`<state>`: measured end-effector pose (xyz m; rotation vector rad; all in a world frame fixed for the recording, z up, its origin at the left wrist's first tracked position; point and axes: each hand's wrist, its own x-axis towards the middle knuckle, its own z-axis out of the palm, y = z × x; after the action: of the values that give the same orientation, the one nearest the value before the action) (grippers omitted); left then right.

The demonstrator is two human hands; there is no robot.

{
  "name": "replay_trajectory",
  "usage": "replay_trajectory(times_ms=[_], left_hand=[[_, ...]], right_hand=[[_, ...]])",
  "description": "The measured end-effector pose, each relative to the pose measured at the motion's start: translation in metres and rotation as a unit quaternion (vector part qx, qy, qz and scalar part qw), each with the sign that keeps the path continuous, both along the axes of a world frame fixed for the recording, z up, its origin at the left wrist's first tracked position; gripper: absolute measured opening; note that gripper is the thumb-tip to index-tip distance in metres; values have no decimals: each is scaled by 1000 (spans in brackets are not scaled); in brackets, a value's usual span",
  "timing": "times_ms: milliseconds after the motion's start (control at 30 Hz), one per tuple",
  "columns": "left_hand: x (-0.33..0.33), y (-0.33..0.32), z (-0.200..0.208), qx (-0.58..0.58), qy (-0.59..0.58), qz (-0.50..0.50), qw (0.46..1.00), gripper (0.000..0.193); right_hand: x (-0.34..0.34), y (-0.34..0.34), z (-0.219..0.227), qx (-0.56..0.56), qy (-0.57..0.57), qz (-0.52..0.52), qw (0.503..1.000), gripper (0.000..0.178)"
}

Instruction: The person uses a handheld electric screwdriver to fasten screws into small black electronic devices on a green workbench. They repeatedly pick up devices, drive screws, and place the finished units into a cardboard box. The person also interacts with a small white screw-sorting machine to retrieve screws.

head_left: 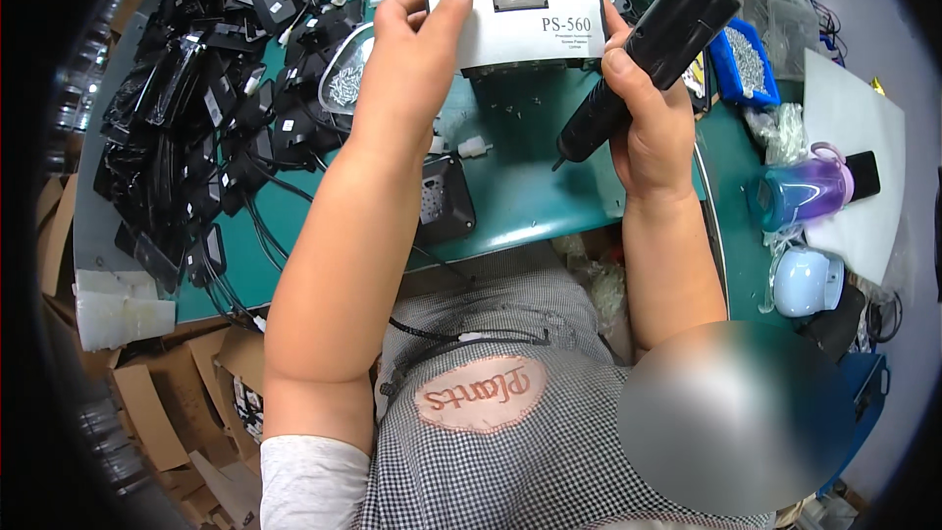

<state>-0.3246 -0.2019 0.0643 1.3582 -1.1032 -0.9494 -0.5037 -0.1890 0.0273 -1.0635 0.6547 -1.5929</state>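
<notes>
Screw dispenser [496, 37], held well in from the near edge of the table [549, 216]: I see the left hand [407, 69] clamped on its side, apparently to steady it, the right hand [655, 128] clasping an electric screwdriver [669, 39].

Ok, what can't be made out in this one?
Head view: fingertips of the left hand, hidden by the white-topped device.
Head view: the device's far end, cut off by the upper edge.
Head view: some fingers of the right hand, behind the black handheld tool.
Head view: whatever the blurred oval covers.
Head view: individual metal pieces, too small to count.
</notes>
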Motion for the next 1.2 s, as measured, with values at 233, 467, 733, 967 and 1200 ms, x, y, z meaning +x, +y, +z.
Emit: replay_trajectory(times_ms=[233, 467, 733, 967, 1200], left_hand=[[-2, -18, 5, 102, 98, -67, 988, 64], [-7, 1, -23, -11, 149, -60, 987, 44], [-6, 17, -38, -56, 164, -61, 983, 40], [-9, 25, -40, -50, 106, -51, 992, 37], [-1, 15, -36, -63, 102, -69, 990, 31]], right_hand=[[-10, -21, -3, -2, 35, 53, 998, 32], [-18, -10, -16, -11, 19, 96, 995, 29], [-8, 7, -24, -14, -34, 100, 994, 33], [-13, 19, -39, 13, -98, 111, 989, 32], [-10, 13, -37, 23, -111, 110, 987, 32]])
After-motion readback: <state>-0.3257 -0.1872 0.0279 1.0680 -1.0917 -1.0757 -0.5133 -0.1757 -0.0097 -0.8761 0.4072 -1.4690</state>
